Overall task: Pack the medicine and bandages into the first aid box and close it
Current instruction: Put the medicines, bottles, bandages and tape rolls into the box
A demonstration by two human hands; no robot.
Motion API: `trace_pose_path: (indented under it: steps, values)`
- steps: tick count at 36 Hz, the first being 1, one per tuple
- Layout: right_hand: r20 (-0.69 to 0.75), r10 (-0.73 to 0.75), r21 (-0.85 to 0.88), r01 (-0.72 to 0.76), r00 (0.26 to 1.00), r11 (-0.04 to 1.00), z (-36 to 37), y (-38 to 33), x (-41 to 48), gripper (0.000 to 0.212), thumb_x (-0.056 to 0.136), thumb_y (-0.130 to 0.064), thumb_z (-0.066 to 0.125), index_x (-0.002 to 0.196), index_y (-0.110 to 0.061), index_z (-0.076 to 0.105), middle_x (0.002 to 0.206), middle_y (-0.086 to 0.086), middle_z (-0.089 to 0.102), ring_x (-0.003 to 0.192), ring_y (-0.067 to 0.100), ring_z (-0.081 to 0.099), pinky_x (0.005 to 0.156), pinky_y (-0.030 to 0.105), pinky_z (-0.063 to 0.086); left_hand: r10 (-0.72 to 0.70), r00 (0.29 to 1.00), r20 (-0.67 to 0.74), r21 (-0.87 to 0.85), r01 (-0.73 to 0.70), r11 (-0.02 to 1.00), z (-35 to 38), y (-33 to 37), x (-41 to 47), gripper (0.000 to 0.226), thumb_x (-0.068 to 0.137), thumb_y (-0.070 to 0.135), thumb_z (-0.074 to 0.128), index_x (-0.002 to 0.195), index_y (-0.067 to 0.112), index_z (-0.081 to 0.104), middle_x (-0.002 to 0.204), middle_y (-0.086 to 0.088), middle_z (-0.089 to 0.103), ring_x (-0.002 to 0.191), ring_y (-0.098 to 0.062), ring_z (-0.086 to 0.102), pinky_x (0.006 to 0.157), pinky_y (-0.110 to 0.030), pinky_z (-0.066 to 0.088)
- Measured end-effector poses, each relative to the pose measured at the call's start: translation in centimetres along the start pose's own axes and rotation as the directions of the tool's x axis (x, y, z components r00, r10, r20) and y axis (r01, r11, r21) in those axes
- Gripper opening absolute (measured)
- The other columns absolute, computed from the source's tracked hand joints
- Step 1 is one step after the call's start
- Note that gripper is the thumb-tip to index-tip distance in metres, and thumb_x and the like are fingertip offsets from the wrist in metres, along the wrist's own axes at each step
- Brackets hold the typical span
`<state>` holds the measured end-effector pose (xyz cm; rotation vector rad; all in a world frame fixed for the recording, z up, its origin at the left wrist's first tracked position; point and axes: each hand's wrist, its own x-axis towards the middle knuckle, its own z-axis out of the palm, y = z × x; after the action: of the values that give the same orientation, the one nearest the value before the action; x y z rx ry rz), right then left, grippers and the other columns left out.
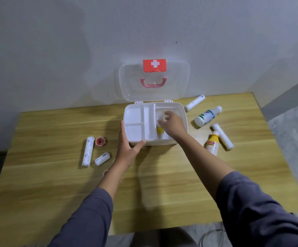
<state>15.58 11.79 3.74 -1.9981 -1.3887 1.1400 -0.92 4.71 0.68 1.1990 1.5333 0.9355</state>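
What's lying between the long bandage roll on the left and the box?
In the head view: a red tape roll, a short white bandage roll, and the left hand bracing the white plastic box.

1. You wear a long-sleeved top in a dark slate grey-blue; the cloth is plain, with no print, logo or stripe that shows.
2. Your left sleeve ends partway along the forearm; your right sleeve does likewise, with soft folds near its edge.
3. Your left hand and right hand are bare; no glove, ring or watch shows.
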Motion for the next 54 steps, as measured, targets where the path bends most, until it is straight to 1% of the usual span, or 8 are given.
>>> trace_pose_path:
  steps: [6,11,13,20,34,43,46,54]
  values:
    - [-0.382,-0.121,0.204,0.211,0.916,0.956,-4.0,1.9,-2.6,0.036,0.089,-0.011,0.052,0.125,-0.007,0.052,0.126,0.008,0.057,0.112,0.015,0.053,0.096,0.025,0.043,0.02,1.0,-0.005,0.024,-0.02,1.0,-0.1,0.0,0.0,0.098,0.079,0.021,0.071,0.148,0.025,0.001,0.157,0.007,0.008,0.139,-0.003,0.011,0.113,-0.027,0.014]
    - [-0.526,-0.038,0.164,0.145,0.85,0.976,-5.8,8.3,-4.4,0.039,0.09,-0.011,0.052,0.128,-0.007,0.047,0.13,0.009,0.048,0.118,0.022,0.048,0.093,0.012,0.034,0.006,1.0,-0.01,0.022,-0.006,1.0,0.1,-0.2,0.0,0.101,0.076,0.026,0.072,0.148,0.024,0.001,0.156,0.007,0.009,0.133,0.003,0.012,0.108,-0.022,0.014]
    - [-0.516,0.01,0.139,0.072,0.856,0.988,-5.8,10.8,-4.8,0.042,0.088,-0.009,0.053,0.129,-0.007,0.046,0.13,0.012,0.045,0.119,0.024,0.044,0.09,0.007,0.03,0.005,1.0,-0.013,0.019,-0.005,1.0,0.1,-0.4,0.1,0.101,0.076,0.025,0.072,0.148,0.024,0.001,0.156,0.008,0.011,0.133,0.004,0.012,0.107,-0.021,0.015]
    - [-0.466,0.101,0.061,-0.082,0.879,0.995,-3.9,14.6,-5.7,0.052,0.08,-0.014,0.061,0.126,-0.007,0.038,0.124,0.017,0.048,0.113,0.035,0.044,0.092,0.042,0.04,-0.014,1.0,-0.004,-0.002,0.014,1.0,0.0,-0.6,0.2,0.104,0.072,0.031,0.07,0.148,0.027,0.0,0.155,0.011,0.011,0.135,0.002,0.015,0.109,-0.024,0.017]
    - [-0.497,-0.14,0.334,0.337,0.856,0.88,-7.3,6.7,-5.5,0.027,0.083,-0.009,0.063,0.102,-0.011,0.043,0.084,0.0,0.052,0.064,-0.007,0.05,0.059,0.007,0.041,-0.039,0.999,0.008,0.002,0.039,0.999,-0.2,-0.3,0.1,0.107,0.069,0.036,0.07,0.148,0.03,-0.001,0.157,0.01,0.007,0.14,-0.003,0.012,0.114,-0.03,0.017]
    - [-0.155,-0.432,0.118,0.451,0.889,0.885,-3.7,2.6,-5.6,0.035,0.08,-0.015,0.069,0.109,-0.012,0.049,0.101,0.002,0.058,0.089,0.016,0.053,0.075,0.024,0.046,-0.049,0.999,0.004,0.001,0.049,0.999,-0.1,-0.1,0.0,0.107,0.066,0.041,0.07,0.147,0.033,-0.001,0.157,0.012,0.004,0.141,-0.002,0.009,0.118,-0.038,0.015]
    - [-0.071,-0.428,0.108,0.433,0.901,0.895,-1.9,2.3,-5.6,0.033,0.082,-0.012,0.066,0.112,-0.012,0.051,0.1,-0.005,0.059,0.086,0.008,0.052,0.067,0.006,0.039,-0.053,0.999,0.006,0.016,0.053,0.998,-0.2,-0.2,0.0,0.106,0.069,0.039,0.069,0.146,0.034,-0.003,0.158,0.01,0.004,0.142,-0.006,0.008,0.117,-0.038,0.015]
    - [0.015,-0.339,-0.108,0.338,0.941,0.935,-0.9,1.9,-4.9,0.027,0.085,-0.019,0.062,0.108,-0.007,0.055,0.102,0.014,0.065,0.091,0.029,0.059,0.068,0.029,0.04,-0.016,1.0,-0.017,0.019,0.016,1.0,0.1,0.0,-0.2,0.1,0.08,0.019,0.071,0.147,0.029,-0.002,0.156,0.009,0.01,0.135,0.001,0.012,0.11,-0.026,0.016]
